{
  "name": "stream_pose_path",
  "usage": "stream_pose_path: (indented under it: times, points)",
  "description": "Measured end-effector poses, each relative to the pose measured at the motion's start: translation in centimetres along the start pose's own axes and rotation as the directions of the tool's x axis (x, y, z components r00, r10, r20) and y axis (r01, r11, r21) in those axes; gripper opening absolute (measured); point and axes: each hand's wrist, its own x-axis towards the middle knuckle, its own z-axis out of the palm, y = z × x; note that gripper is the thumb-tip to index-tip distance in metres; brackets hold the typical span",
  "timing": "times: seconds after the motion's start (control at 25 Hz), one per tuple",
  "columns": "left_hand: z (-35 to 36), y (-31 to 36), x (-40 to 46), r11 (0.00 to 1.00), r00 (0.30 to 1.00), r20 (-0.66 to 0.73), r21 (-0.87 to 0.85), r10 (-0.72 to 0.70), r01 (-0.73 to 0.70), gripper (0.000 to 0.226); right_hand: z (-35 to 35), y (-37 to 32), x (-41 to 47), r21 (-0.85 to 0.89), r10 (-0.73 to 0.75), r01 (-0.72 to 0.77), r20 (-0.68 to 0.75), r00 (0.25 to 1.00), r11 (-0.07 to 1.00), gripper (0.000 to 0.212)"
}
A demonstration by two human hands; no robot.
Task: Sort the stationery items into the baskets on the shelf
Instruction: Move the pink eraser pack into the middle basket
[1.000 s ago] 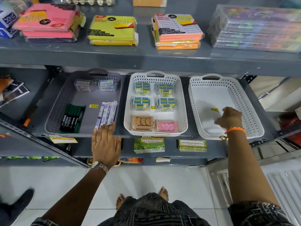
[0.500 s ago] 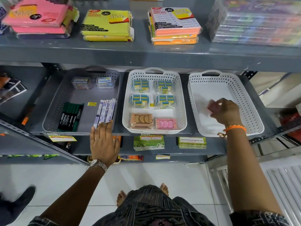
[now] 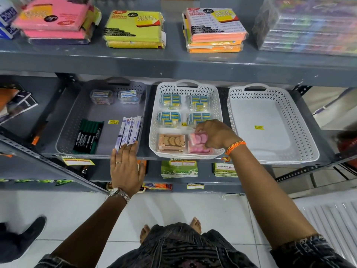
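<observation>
Three baskets stand side by side on the middle shelf. My right hand (image 3: 217,135) holds a pink eraser pack (image 3: 197,139) over the front right corner of the middle white basket (image 3: 153,120), just above another pink pack (image 3: 199,149) lying there. A brown eraser pack (image 3: 171,142) and several blue-yellow packs (image 3: 171,100) also lie in that basket. My left hand (image 3: 126,165) rests flat, fingers apart, on the front rim of the grey basket (image 3: 81,105), touching the ends of the white pen packs (image 3: 129,132). Green markers (image 3: 87,136) lie to their left. The right white basket (image 3: 307,120) contains only a yellow price sticker.
Sticky-note stacks in pink (image 3: 52,22), yellow (image 3: 135,29) and orange (image 3: 214,30) sit on the upper shelf, with clear-wrapped packs (image 3: 309,26) at right. Green booklets (image 3: 179,169) lie on the lower shelf. Someone's dark shoe (image 3: 23,238) stands on the tiled floor at left.
My right hand has lifted a pink pack out of the right white basket and carried it left to the middle basket. My left hand has stayed on the grey basket's rim.
</observation>
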Motion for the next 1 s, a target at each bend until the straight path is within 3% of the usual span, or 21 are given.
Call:
stream_pose_path:
  times: [0.32, 0.4, 0.48, 0.56, 0.64, 0.76, 0.84, 0.92, 1.0]
  points:
    - [-0.7, 0.5, -0.1, 0.998, 1.0, 0.021, -0.063, -0.018, 0.019, 0.069, 1.7, -0.2, 0.9, -0.109, -0.018, 0.02, 0.018, 1.0, 0.994, 0.064]
    - [-1.9, 1.4, 0.0, 0.981, 0.998, -0.014, -0.186, -0.055, 0.052, 0.065, 1.7, -0.1, 0.9, -0.112, -0.003, 0.007, 0.031, 1.0, 0.994, 0.071]
    - [-3.8, 2.9, 1.4, 0.908, 0.991, -0.093, -0.416, -0.095, 0.048, 0.059, 1.7, 0.0, 0.8, -0.11, -0.017, 0.022, 0.042, 0.999, 0.994, 0.075]
    - [-5.6, 4.6, 4.7, 0.832, 0.997, -0.082, -0.552, 0.002, -0.047, 0.054, 1.8, 0.1, 0.8, -0.084, -0.047, 0.052, 0.053, 0.997, 0.995, 0.075]
    - [-6.7, 6.0, 8.6, 0.813, 0.957, 0.11, -0.559, 0.268, -0.163, 0.055, 1.8, -0.1, 0.8, -0.08, -0.065, 0.069, 0.048, 0.997, 0.994, 0.068]
    - [-6.4, 8.2, 12.8, 0.868, 0.693, 0.543, -0.421, 0.474, -0.263, 0.066, 1.8, -0.4, 0.6, -0.169, -0.081, 0.085, 0.026, 0.996, 0.982, 0.051]
    - [-5.2, 9.0, 13.6, 0.868, 0.57, 0.655, -0.349, 0.496, -0.354, 0.071, 1.8, -0.5, 0.5, -0.211, -0.074, 0.076, 0.02, 0.997, 0.974, 0.045]
    - [-4.2, 9.4, 13.9, 0.87, 0.561, 0.672, -0.296, 0.482, -0.393, 0.077, 1.8, -0.4, 0.6, -0.22, -0.07, 0.074, 0.023, 0.997, 0.973, 0.046]
    - [-3.4, 9.4, 14.0, 0.883, 0.616, 0.646, -0.222, 0.451, -0.414, 0.079, 2.0, -0.4, 0.7, -0.223, -0.088, 0.092, 0.03, 0.996, 0.97, 0.048]
